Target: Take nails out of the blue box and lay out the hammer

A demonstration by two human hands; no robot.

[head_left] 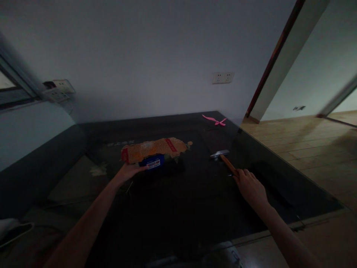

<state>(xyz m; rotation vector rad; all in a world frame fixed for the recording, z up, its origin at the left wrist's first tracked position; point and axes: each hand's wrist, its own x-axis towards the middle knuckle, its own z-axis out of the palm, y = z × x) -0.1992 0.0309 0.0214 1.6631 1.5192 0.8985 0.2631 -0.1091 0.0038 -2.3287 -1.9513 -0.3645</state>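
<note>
My left hand (128,173) is at the near left edge of an orange-patterned package (156,149) with red bands. Its thumb lies along a dark blue packet (152,162) with a white label, just under the package; its other fingers are mostly hidden. Whether the blue packet is separate or part of the package, I cannot tell. On the right, my right hand (251,186) is closed round the wooden handle of a hammer (229,163). The metal head points away from me and is low over the dark tabletop, or resting on it.
The dark glossy table (178,208) meets a white wall at the back. A pink ribbon (215,120) lies near its far right corner. Wall sockets (222,77) are above. White cloth-like material (11,230) shows at lower left. Wooden floor (292,139) lies beyond the right edge.
</note>
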